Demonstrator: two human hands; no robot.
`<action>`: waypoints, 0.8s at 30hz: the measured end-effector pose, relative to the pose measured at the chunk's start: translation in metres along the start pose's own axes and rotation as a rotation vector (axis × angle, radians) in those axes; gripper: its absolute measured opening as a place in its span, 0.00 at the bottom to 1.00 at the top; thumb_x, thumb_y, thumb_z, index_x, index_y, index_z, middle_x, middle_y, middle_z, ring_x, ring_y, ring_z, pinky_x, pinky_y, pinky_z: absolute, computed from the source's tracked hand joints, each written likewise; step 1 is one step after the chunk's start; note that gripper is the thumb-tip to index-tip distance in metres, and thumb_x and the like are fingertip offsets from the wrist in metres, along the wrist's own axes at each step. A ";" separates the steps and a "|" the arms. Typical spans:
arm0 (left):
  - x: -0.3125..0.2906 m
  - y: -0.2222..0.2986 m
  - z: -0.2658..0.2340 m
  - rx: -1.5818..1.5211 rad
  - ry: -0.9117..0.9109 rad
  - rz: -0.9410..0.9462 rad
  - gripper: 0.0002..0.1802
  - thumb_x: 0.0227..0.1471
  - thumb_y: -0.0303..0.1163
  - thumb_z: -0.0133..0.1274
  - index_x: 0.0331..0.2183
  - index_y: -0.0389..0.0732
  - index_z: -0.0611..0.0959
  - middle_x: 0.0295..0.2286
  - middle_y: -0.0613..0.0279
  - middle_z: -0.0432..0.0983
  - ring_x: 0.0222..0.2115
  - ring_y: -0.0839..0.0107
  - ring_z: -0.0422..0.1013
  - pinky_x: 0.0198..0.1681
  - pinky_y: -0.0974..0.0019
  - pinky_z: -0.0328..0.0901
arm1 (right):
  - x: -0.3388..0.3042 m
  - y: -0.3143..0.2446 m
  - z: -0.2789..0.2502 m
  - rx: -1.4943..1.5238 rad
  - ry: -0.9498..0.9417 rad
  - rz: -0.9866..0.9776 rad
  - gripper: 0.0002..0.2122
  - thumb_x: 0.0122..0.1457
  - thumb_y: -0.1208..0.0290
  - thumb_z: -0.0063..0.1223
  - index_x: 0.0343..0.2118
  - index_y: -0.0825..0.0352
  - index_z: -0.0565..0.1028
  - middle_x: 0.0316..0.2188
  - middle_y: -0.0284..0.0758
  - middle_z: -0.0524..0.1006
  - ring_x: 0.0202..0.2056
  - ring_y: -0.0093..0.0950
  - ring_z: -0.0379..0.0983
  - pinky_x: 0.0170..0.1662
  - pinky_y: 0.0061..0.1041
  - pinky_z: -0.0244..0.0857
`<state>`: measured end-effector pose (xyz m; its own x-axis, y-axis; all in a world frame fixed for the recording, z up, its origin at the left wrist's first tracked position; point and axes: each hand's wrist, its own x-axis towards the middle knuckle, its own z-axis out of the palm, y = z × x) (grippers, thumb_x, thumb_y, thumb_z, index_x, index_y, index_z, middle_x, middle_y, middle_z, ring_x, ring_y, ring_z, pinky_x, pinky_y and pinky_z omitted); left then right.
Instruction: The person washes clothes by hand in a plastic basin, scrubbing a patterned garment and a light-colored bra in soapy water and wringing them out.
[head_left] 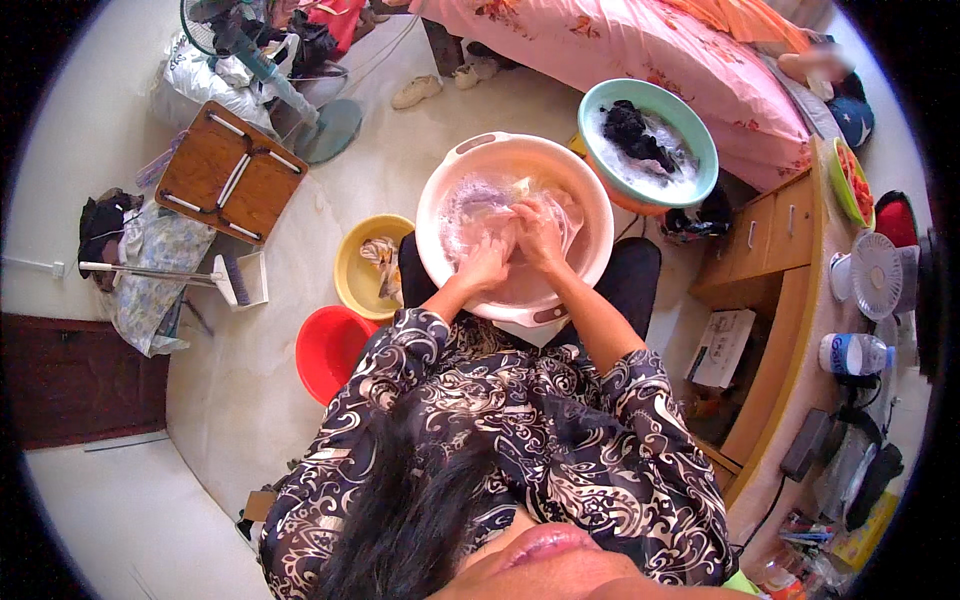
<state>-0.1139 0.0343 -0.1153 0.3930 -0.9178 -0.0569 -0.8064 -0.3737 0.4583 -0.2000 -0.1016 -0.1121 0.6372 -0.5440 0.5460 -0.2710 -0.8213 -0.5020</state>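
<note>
Pink basin (604, 235): contains a pale, crumpled cloth (569, 206), positioned between the basin's centre and its far right rim. Cloth extends ahead and right of both hands; long axis indeterminate. Right hand (539, 234): nearer the cloth's visible part, fingers partly curled against it, grip unconfirmed. Left hand (486, 264): nearer the left rim, fingertips obscured; opening and hold cannot be determined

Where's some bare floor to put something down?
Bare floor lies between the red basin and brown door, and between the yellow basin and folded table. Crowded: the pink basin, both hands inside, and the cabinet top with its fan and bottle.
</note>
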 end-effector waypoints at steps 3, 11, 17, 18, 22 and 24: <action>0.005 -0.002 -0.025 -0.331 -0.180 -0.031 0.23 0.49 0.40 0.56 0.43 0.32 0.79 0.39 0.44 0.78 0.39 0.45 0.75 0.45 0.50 0.69 | 0.004 -0.011 -0.006 0.710 0.038 0.517 0.11 0.59 0.77 0.47 0.41 0.65 0.81 0.36 0.37 0.80 0.38 0.28 0.77 0.46 0.24 0.69; 0.015 0.008 -0.086 -0.115 0.569 0.205 0.21 0.47 0.35 0.60 0.42 0.34 0.77 0.34 0.50 0.79 0.34 0.58 0.76 0.42 0.60 0.70 | 0.035 -0.020 -0.038 1.760 0.092 0.781 0.13 0.56 0.83 0.43 0.41 0.66 0.77 0.39 0.33 0.78 0.42 0.25 0.74 0.48 0.25 0.69; 0.013 0.025 -0.088 -0.400 0.217 0.048 0.13 0.48 0.33 0.54 0.34 0.35 0.74 0.31 0.47 0.75 0.31 0.47 0.73 0.36 0.53 0.69 | 0.032 -0.005 -0.043 1.676 0.053 0.779 0.10 0.58 0.77 0.45 0.41 0.68 0.76 0.43 0.35 0.77 0.42 0.26 0.74 0.48 0.27 0.69; 0.010 0.029 -0.085 -0.359 0.287 0.092 0.13 0.48 0.32 0.54 0.35 0.35 0.74 0.31 0.47 0.75 0.32 0.46 0.73 0.36 0.52 0.69 | 0.030 -0.002 -0.046 1.515 0.020 0.831 0.10 0.58 0.75 0.46 0.42 0.68 0.76 0.43 0.35 0.77 0.41 0.26 0.74 0.46 0.26 0.69; -0.004 0.049 -0.068 -0.184 0.385 0.221 0.14 0.46 0.30 0.56 0.37 0.38 0.74 0.34 0.48 0.72 0.34 0.45 0.72 0.37 0.48 0.68 | 0.018 0.003 -0.062 1.033 -0.232 0.943 0.15 0.58 0.68 0.50 0.47 0.67 0.76 0.43 0.32 0.77 0.35 0.23 0.73 0.39 0.24 0.69; -0.013 0.052 -0.049 -0.115 0.349 0.289 0.16 0.45 0.30 0.58 0.38 0.38 0.74 0.36 0.48 0.71 0.37 0.47 0.72 0.38 0.48 0.68 | 0.020 -0.021 -0.082 0.858 -0.387 0.806 0.19 0.56 0.67 0.51 0.51 0.64 0.75 0.42 0.37 0.79 0.33 0.32 0.77 0.38 0.34 0.71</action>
<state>-0.1395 0.0334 -0.0474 0.3005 -0.8745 0.3808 -0.8582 -0.0736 0.5080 -0.2405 -0.1096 -0.0361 0.7184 -0.6353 -0.2833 -0.2175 0.1816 -0.9590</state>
